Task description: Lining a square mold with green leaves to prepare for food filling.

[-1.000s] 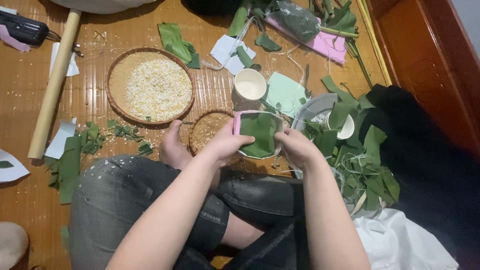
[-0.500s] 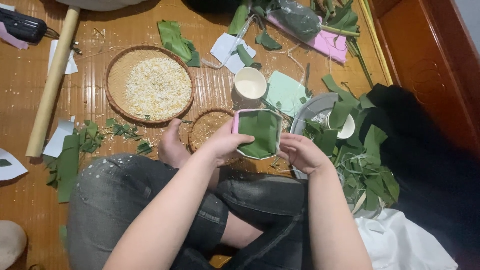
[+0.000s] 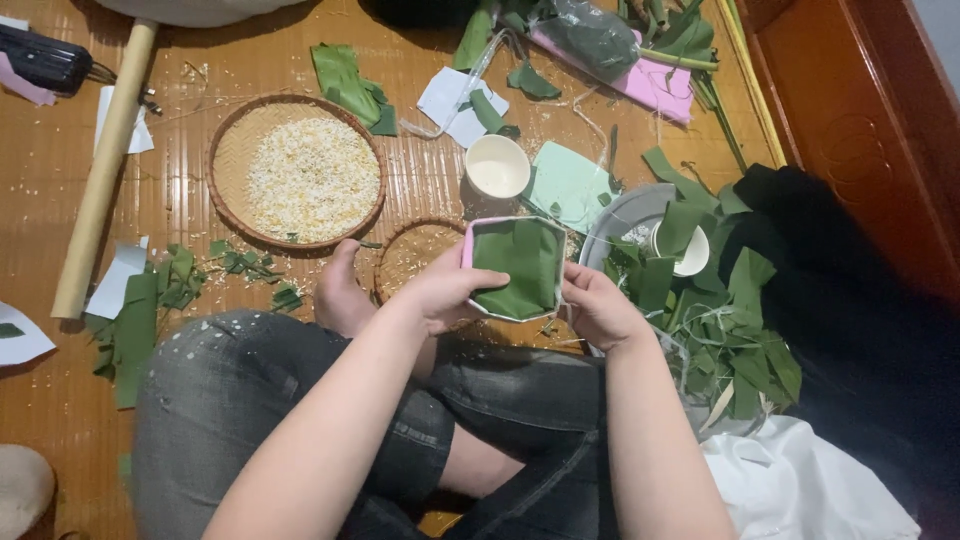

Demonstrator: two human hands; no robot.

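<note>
Nearest the camera, the person sits cross-legged on a bamboo mat [image 3: 420,180] in grey jeans, forearms reaching forward over the knees. Compared with a second ago, the two hands sit a little lower on the pink mould [image 3: 515,268] and the green leaf lining [image 3: 520,265] lies flatter against its walls, which suggests the lining step is nearly settled and the mould is steadied for whatever goes in next. The left hand [image 3: 448,290] grasps the mould's left wall, thumb hooked over the rim onto the leaf. The right hand [image 3: 598,305] closes on the right edge, fingers curled against the side. The mould thus sits between both hands, touching each, just above the knees.

Just behind it lies a small woven basket [image 3: 415,255], partly hidden by the left hand. To the right, a metal basin [image 3: 625,215] holds cut leaves [image 3: 740,320]. Farther off stand a white cup [image 3: 498,166] and a round tray of pale grain [image 3: 298,172]. A wooden roller [image 3: 105,165] lies at far left.
</note>
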